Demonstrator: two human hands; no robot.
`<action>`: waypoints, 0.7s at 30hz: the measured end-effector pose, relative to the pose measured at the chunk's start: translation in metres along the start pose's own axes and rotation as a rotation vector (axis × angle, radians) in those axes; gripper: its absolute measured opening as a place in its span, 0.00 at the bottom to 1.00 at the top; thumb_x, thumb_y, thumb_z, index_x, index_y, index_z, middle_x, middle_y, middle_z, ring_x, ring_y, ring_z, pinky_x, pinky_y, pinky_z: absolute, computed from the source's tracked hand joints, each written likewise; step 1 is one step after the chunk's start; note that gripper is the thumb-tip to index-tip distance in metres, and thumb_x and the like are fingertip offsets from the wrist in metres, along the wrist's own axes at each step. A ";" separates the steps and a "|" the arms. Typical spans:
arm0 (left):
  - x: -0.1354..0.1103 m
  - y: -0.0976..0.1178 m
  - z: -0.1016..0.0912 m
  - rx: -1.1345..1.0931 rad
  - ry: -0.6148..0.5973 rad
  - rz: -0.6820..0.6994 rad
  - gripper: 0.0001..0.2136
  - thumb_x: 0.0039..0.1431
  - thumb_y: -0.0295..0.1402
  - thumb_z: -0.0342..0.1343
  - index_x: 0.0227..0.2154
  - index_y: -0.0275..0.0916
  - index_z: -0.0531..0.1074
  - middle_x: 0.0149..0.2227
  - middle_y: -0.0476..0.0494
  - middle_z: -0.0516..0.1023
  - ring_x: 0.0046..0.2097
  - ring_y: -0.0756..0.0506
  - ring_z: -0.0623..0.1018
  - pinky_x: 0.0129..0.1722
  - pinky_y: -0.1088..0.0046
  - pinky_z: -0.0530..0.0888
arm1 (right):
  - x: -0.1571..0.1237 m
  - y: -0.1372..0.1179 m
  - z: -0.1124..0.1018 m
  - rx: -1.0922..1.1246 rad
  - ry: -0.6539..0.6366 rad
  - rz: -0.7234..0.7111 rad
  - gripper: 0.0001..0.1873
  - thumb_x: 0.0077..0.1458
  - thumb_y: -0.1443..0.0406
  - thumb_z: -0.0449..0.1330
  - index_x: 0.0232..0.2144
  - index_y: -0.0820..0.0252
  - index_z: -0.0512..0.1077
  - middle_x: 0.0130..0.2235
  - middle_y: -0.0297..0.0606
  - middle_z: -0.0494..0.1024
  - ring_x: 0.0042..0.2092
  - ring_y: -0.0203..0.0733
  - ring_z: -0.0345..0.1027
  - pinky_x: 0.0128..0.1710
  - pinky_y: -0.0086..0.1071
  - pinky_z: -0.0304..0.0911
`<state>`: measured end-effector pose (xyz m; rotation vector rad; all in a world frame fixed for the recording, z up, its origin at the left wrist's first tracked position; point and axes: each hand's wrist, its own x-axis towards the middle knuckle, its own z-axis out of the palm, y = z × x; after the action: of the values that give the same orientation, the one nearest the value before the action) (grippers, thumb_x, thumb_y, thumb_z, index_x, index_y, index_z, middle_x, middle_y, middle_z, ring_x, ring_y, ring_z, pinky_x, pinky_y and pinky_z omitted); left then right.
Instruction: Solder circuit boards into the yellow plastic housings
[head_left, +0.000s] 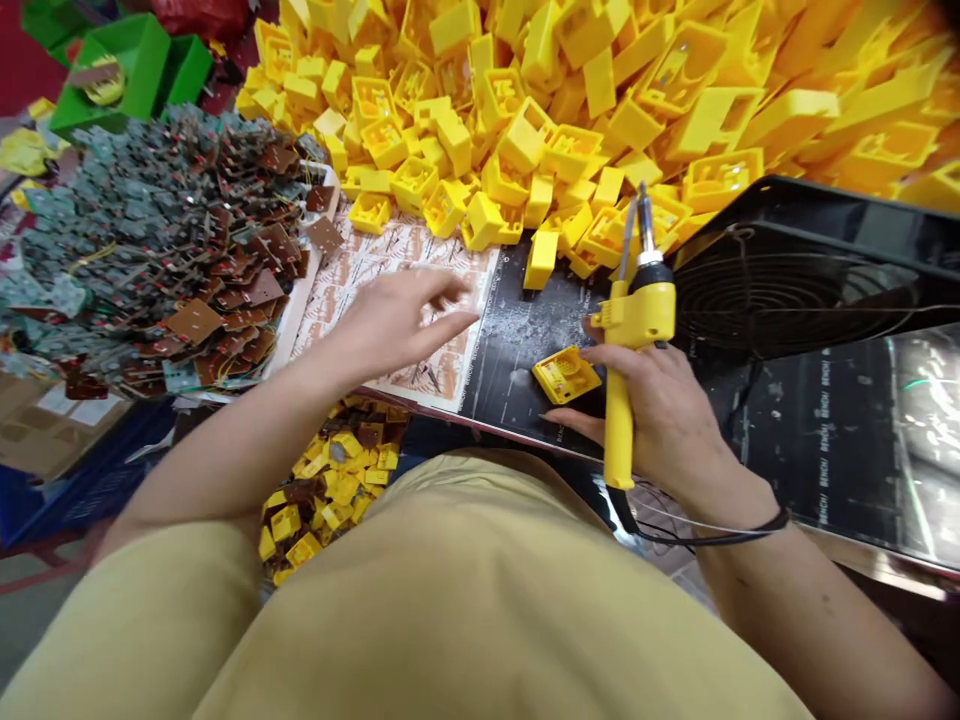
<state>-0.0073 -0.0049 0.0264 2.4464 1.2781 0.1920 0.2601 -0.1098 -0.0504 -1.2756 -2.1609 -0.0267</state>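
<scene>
at upper left, green bins (146, 70) beside red plastic (201, 15); at lower left, a cardboard box (52, 430) in a blue crate (22, 508); on the right, a black fan (757, 290) with a round wire grille.

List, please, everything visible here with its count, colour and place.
Benchtop: one, black, centre to right
Flat patterned sheet: one, brown and white, centre-left
Box-shaped plastic housings: many, yellow, heaped at the back
Open plastic housing: one, yellow, near benchtop's edge
Circuit boards: many, grey-green and brown, heaped left
Open plastic trays: at least two, green, upper left
Small plastic pieces: many, mostly yellow, below benchtop
Cardboard box: at least one, brown, lower left
Plastic crate: one, blue, lower left
Round-grilled fan: one, black, right
Pistol-shaped soldering tool: one, yellow, right of centre
Shirt: one, pale yellow, bottom
Left hand: one, bare, over patterned sheet
Right hand: one, bare, gripping soldering tool
</scene>
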 end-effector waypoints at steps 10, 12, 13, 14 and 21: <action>0.077 0.022 0.042 0.161 0.082 0.180 0.14 0.67 0.33 0.43 0.44 0.37 0.73 0.40 0.39 0.79 0.46 0.40 0.78 0.48 0.59 0.71 | -0.004 0.003 0.007 -0.015 0.057 0.061 0.24 0.59 0.52 0.64 0.50 0.56 0.64 0.37 0.39 0.75 0.38 0.46 0.70 0.37 0.38 0.66; 0.049 0.013 0.037 0.261 -0.044 0.390 0.16 0.69 0.33 0.40 0.40 0.40 0.75 0.36 0.40 0.79 0.44 0.41 0.78 0.47 0.59 0.72 | -0.004 0.004 0.007 -0.035 0.073 0.062 0.24 0.58 0.50 0.63 0.49 0.57 0.65 0.35 0.38 0.74 0.36 0.45 0.70 0.35 0.37 0.64; 0.036 0.010 0.036 0.297 -0.112 0.482 0.17 0.70 0.33 0.39 0.40 0.41 0.75 0.36 0.41 0.80 0.42 0.42 0.78 0.46 0.60 0.72 | -0.005 0.004 0.007 -0.037 0.069 0.056 0.25 0.58 0.49 0.63 0.49 0.57 0.66 0.34 0.38 0.74 0.36 0.45 0.70 0.36 0.37 0.64; 0.024 0.006 0.035 0.313 -0.145 0.541 0.17 0.70 0.34 0.39 0.41 0.42 0.75 0.37 0.42 0.80 0.42 0.43 0.78 0.45 0.62 0.72 | -0.005 0.004 0.007 -0.033 0.063 0.047 0.25 0.58 0.49 0.63 0.49 0.57 0.66 0.34 0.38 0.74 0.36 0.45 0.70 0.37 0.38 0.65; 0.004 -0.006 0.036 0.103 -0.057 0.308 0.33 0.61 0.46 0.54 0.64 0.31 0.59 0.63 0.27 0.66 0.61 0.37 0.69 0.58 0.60 0.70 | -0.008 0.004 0.007 0.103 -0.066 0.027 0.24 0.60 0.55 0.63 0.53 0.56 0.62 0.42 0.40 0.75 0.42 0.46 0.72 0.48 0.43 0.67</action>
<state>0.0007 -0.0083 -0.0093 2.7074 0.9026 0.1388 0.2624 -0.1119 -0.0612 -1.2627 -2.1706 0.1386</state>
